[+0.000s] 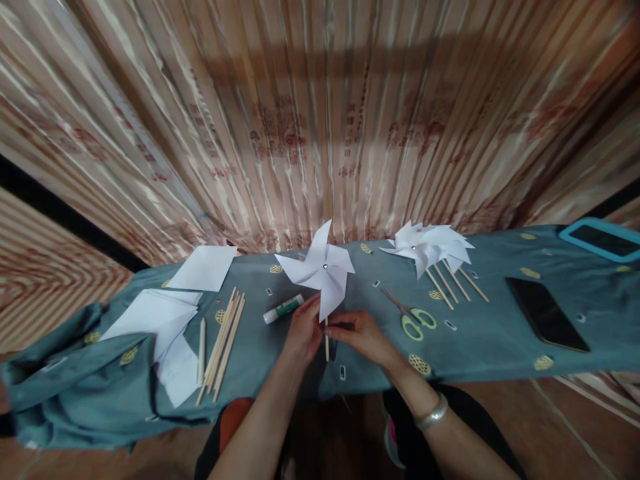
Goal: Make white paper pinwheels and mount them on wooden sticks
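Note:
A white paper pinwheel [336,261] with a shiny pin at its centre stands up on a thin wooden stick [327,348] in front of me. Wrapped round the stick just under the blades is my left hand [305,328], its fingertips partly behind the paper. My right hand [361,335] pinches the same stick slightly lower, thumb and forefinger together. A glue stick [283,309] with a green label lies beside my left hand. To the right of my right hand rest scissors [413,323] with pale green handles.
Several finished pinwheels [435,245] lie at the back right. Farther right are a black phone [547,313] and a blue-framed tablet-like object [603,240]. On the left lie white paper sheets [203,268], wooden sticks [225,347] and a white pencil-like stick [202,350], all on green cloth [370,373].

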Motion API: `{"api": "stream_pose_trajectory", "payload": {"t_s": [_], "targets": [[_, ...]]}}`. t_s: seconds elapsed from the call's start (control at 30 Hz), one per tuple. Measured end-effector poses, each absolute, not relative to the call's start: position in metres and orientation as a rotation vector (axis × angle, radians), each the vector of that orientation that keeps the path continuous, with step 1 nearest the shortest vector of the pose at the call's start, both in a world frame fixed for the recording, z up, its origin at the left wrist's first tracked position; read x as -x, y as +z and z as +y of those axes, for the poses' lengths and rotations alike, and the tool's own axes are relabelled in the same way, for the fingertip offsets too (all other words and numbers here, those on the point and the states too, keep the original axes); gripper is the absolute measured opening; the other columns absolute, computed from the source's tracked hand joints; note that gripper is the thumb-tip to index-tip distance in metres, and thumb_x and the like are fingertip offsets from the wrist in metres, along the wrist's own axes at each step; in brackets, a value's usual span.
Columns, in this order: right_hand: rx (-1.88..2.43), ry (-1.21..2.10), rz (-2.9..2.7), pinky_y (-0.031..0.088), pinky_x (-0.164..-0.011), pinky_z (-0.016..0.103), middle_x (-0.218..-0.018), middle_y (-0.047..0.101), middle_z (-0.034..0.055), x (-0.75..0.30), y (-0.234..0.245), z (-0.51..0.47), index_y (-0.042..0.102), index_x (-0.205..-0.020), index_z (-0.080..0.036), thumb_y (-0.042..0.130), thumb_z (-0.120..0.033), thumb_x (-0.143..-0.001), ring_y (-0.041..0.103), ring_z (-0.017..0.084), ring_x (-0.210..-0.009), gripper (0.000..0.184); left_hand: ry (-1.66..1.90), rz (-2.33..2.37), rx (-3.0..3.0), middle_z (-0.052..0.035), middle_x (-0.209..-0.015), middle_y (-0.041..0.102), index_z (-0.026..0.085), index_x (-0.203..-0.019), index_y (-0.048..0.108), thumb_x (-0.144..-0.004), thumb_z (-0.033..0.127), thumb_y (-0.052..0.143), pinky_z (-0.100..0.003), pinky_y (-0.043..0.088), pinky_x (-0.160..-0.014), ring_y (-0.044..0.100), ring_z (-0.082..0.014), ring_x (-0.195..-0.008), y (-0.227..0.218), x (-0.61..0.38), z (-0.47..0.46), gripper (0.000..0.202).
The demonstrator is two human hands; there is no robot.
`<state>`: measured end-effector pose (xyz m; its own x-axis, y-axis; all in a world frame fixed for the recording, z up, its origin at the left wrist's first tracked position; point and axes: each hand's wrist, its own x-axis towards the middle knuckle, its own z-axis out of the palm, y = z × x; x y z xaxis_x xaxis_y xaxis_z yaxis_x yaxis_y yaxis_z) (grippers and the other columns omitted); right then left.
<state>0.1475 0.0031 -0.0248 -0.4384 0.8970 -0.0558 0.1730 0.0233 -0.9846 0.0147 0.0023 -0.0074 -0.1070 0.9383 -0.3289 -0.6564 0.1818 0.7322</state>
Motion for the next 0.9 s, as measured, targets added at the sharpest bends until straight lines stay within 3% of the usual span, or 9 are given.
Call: {"api": "stream_pose_trajectory", "payload": {"t_s": [0.27, 0.5, 0.7, 0.8, 0.9], "targets": [[1.137, 1.366, -1.613, 0.052, -0.079, 0.035, -0.086, 0.078, 0.0031, -0.146, -0.019, 0.013, 0.077, -0.086, -0.022, 0.065, -0.039, -0.078, 0.07, 0.023, -0.082, 0.022, 1.4, 0.99, -0.429, -0.0056, -0.08, 0.076, 0.018, -0.076, 0.077, -0.055, 0.025, 0.082, -0.028, 0.049, -0.075, 0.068, -0.0191, -0.078, -0.01, -0.017, -0.001, 0.023], [1.21, 1.292, -1.693, 0.051, -0.079, 0.034, -0.085, 0.077, 0.0032, -0.152, -0.015, 0.01, 0.077, -0.085, -0.022, 0.063, -0.036, -0.079, 0.069, 0.023, -0.082, 0.021, 1.372, 1.06, -0.51, -0.0082, -0.074, 0.074, 0.012, -0.074, 0.077, -0.047, 0.032, 0.09, -0.027, 0.047, -0.074, 0.066, -0.0168, -0.072, -0.015, -0.02, -0.01, 0.036], [1.229, 1.077, -1.516, 0.049, -0.07, 0.031, -0.075, 0.073, 0.0035, -0.185, -0.002, 0.022, 0.073, -0.077, -0.019, 0.062, -0.045, -0.08, 0.065, 0.02, -0.073, 0.029, 1.321, 1.124, -0.559, -0.0056, -0.068, 0.072, 0.012, -0.073, 0.078, -0.047, 0.029, 0.091, -0.023, 0.045, -0.065, 0.062, -0.0125, -0.064, -0.011, -0.02, -0.011, 0.034], [1.282, 0.893, -1.228, 0.05, -0.079, 0.035, -0.093, 0.074, 0.0069, -0.21, 0.0, 0.041, 0.07, -0.095, -0.019, 0.067, -0.049, -0.073, 0.065, 0.022, -0.084, 0.037, 1.225, 1.147, -0.576, -0.0059, -0.066, 0.071, 0.013, -0.071, 0.078, -0.043, 0.031, 0.092, -0.021, 0.044, -0.061, 0.06, -0.0116, -0.062, -0.011, -0.022, -0.015, 0.037], [1.192, 0.939, -1.118, 0.048, -0.087, 0.037, -0.11, 0.071, 0.009, -0.224, 0.0, 0.054, 0.066, -0.106, -0.02, 0.073, -0.05, -0.066, 0.065, 0.022, -0.097, 0.05, 1.123, 1.125, -0.612, -0.0077, -0.07, 0.073, 0.013, -0.07, 0.078, -0.041, 0.036, 0.093, -0.02, 0.044, -0.061, 0.06, -0.0117, -0.063, -0.011, -0.025, -0.02, 0.04]]}}
